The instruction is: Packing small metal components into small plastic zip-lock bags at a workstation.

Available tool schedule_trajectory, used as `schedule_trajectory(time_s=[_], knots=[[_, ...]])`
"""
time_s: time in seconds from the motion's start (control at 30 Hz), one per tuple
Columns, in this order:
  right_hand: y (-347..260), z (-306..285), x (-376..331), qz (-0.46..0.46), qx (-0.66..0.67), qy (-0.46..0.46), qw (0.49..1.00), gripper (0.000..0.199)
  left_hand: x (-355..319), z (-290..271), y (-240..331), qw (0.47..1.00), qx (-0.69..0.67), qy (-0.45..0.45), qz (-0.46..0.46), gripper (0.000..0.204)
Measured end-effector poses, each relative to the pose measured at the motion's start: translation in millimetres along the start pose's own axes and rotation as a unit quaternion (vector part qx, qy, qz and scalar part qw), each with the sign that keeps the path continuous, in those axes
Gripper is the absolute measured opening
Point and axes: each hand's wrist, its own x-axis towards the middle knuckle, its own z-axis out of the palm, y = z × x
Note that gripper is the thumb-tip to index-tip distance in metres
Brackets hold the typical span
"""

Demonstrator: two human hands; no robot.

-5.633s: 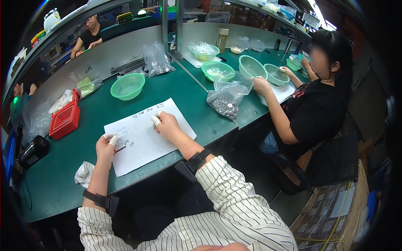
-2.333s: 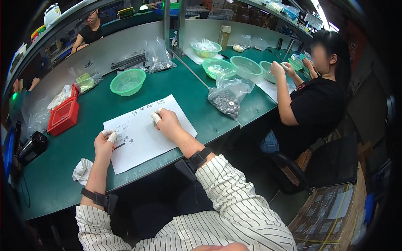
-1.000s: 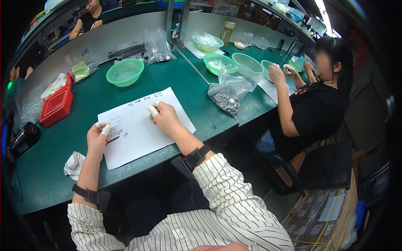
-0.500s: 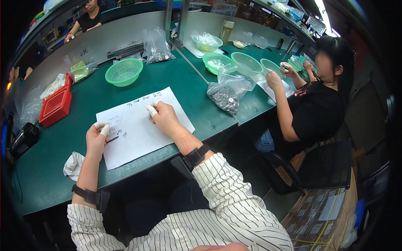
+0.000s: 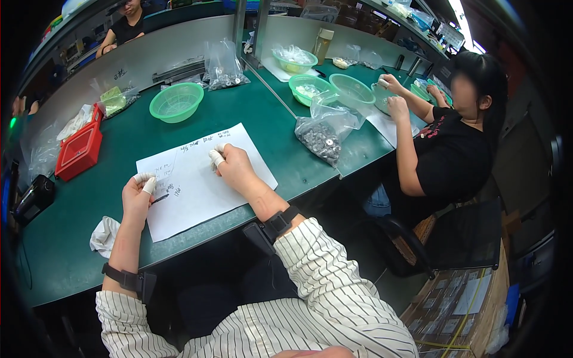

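Observation:
A white sheet of paper [image 5: 206,206] with handwriting lies tilted on the green table, under both hands. My left hand [image 5: 138,197], with white finger cots, is closed in a pinch at the sheet's left edge. Beside its fingertips the paper looks greyish, as if under something clear, and a short dark streak shows just below. My right hand [image 5: 234,167], also in white finger cots, is curled shut over the sheet's upper middle. What either hand holds, if anything, is too small or hidden to make out. Black bands with small boxes sit on both wrists.
A green basket [image 5: 177,102] stands beyond the sheet, a red tray [image 5: 80,149] far left. A crumpled white cloth [image 5: 105,236] lies by my left forearm. Right of the sheet rests a clear bag of dark parts [image 5: 319,140]. A co-worker [image 5: 450,155] sits at the right.
My hands and the sheet look unmoved. At the right the co-worker's hands have moved apart, one now farther back over a green basket. The person at the back left has lowered an arm.

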Motion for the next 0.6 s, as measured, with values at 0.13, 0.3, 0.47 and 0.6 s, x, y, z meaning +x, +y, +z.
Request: schedule_trajectory(time_s=[0.13,0.3,0.47,0.6], knots=[[1.3,0.1,0.0,-0.006,-0.004,0.000,1.000,0.020,-1.4,0.3,0.5,1.000,-0.005,-0.004,0.003,0.014],[-0.5,1.0,-1.1,-0.009,-0.008,0.004,1.000,0.019,-2.4,-0.3,0.9,1.000,-0.003,-0.004,0.003,0.014],[-4.6,-1.9,0.4,0.002,-0.010,-0.003,1.000,0.020,0.1,0.3,2.1,1.000,0.000,-0.004,0.007,0.013],[-0.3,-1.1,-0.2,-0.004,-0.014,-0.007,1.000,0.021,-1.5,-0.6,1.6,1.000,0.007,-0.007,0.002,0.012]])
